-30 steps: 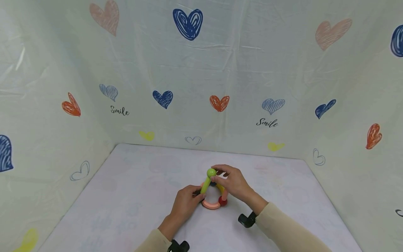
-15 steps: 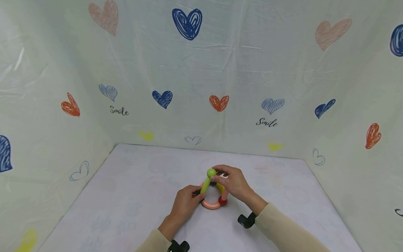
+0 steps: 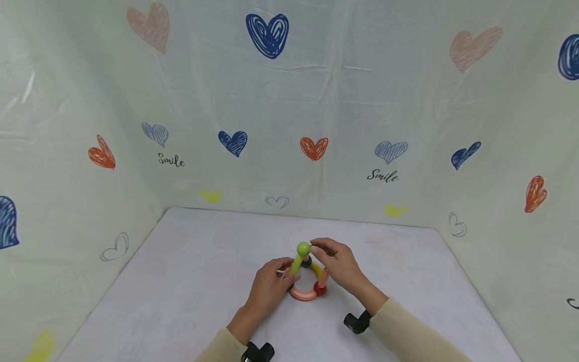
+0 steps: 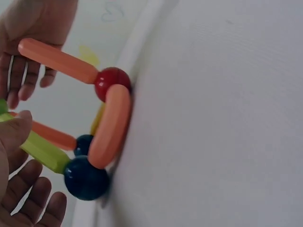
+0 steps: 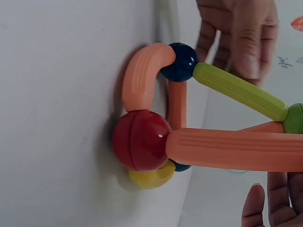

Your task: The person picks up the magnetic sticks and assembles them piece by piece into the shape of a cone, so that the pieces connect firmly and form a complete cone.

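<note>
A toy of magnetic sticks and balls stands on the table, its base a ring with a curved salmon stick (image 3: 304, 295), a red ball (image 3: 320, 288), a yellow stick (image 3: 316, 270) and dark blue balls (image 4: 86, 178). From one blue ball a green stick (image 5: 240, 91) slants up to a green ball (image 3: 303, 248). Another salmon stick (image 4: 59, 60) rises from the red ball with a free end. My left hand (image 3: 268, 285) spreads its thumb and fingers around the green stick, apart from it in the right wrist view. My right hand (image 3: 339, 260) has its thumb and index fingertips right beside the green ball.
The white table (image 3: 190, 281) reaches back to a pale curtain (image 3: 271, 100) printed with hearts, which also runs along both sides. Black wrist cameras (image 3: 357, 322) sit at the cuffs of beige sleeves (image 3: 413, 329).
My right hand has shifted slightly right, its thumb off the green ball's front. My left fingers have loosened and moved up a little from the green stick. The toy stays in place.
</note>
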### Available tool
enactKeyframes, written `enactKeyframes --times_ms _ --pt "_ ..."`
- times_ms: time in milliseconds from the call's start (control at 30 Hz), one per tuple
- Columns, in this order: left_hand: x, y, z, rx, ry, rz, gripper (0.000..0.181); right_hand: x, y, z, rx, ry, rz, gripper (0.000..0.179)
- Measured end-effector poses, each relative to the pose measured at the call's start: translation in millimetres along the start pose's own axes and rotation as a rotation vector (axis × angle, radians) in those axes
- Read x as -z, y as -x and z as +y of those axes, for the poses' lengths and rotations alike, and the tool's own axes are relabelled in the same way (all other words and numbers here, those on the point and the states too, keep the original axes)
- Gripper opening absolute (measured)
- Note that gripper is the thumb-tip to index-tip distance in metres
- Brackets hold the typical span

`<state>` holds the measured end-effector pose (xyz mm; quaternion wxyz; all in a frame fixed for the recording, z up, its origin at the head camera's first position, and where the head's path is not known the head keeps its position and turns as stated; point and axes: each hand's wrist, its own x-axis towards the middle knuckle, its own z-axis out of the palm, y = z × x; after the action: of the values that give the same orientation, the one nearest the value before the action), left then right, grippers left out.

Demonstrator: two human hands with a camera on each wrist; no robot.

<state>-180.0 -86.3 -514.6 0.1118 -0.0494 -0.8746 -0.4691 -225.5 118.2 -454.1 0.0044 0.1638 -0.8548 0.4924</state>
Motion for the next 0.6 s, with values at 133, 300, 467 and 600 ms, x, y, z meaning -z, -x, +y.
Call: enactKeyframes --times_ms 133,300,467,600 --pt "3.2 -6.1 11.2 -0.039 0.065 0.03 0.046 3 7.7 8 0.022 -0.024 0.017 0.036" --pt "5.8 -15.6 22.7 -0.028 0.12 0.037 0.051 6 19.7 15 0.059 -0.02 0.034 0.033" --pt "7.5 -24.7 32.2 -0.012 0.16 0.028 0.052 9 33.1 24 0.067 -0.038 0.025 0.035" --pt "8.7 -28.6 38.1 -0.014 0.17 0.014 0.05 9 42.7 34 0.055 -0.044 0.004 0.038"
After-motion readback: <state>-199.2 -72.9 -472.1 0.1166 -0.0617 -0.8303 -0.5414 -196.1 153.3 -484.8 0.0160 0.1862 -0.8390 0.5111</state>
